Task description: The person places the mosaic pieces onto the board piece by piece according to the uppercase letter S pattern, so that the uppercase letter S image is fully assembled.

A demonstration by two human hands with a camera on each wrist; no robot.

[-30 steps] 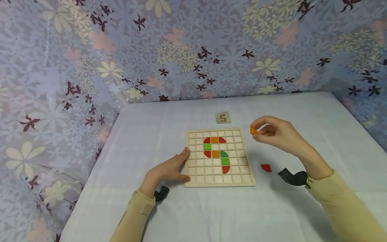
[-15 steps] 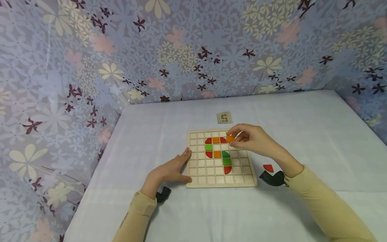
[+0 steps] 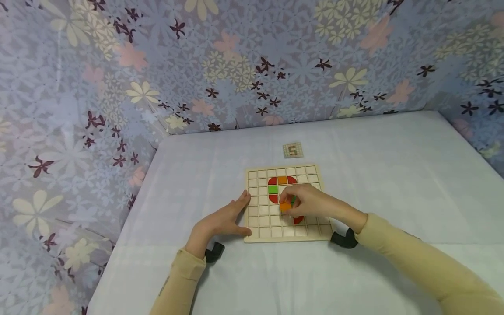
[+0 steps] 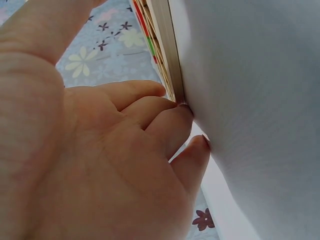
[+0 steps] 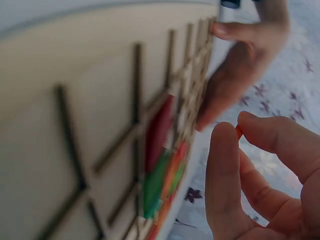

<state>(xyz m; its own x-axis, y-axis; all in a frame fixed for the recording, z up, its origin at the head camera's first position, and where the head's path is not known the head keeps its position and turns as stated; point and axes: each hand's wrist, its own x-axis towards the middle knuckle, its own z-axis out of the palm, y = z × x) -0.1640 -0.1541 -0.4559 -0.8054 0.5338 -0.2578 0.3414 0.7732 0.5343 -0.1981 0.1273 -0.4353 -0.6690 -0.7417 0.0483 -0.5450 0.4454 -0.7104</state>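
Observation:
A wooden grid board (image 3: 256,232) lies on the white table, with red, orange and green pieces set in its cells, among them a green square (image 3: 272,189) and an orange square (image 3: 282,180). My right hand (image 3: 303,202) hovers over the board's middle and pinches a small orange piece (image 3: 285,206) between thumb and fingers; the same orange piece (image 5: 239,131) shows as a sliver in the right wrist view. My left hand (image 3: 220,221) rests on the table with straight fingers against the board's left edge (image 4: 167,60). The right hand hides several placed pieces.
A small card with an S pattern (image 3: 293,150) lies behind the board. Floral fabric walls (image 3: 118,87) close in the table at the back and both sides. Black wrist straps (image 3: 343,239) sit at both cuffs.
My right hand carried the orange piece from the right of the board leftward and down over its middle. The loose red piece on the table is now hidden behind my right arm. Left hand unmoved.

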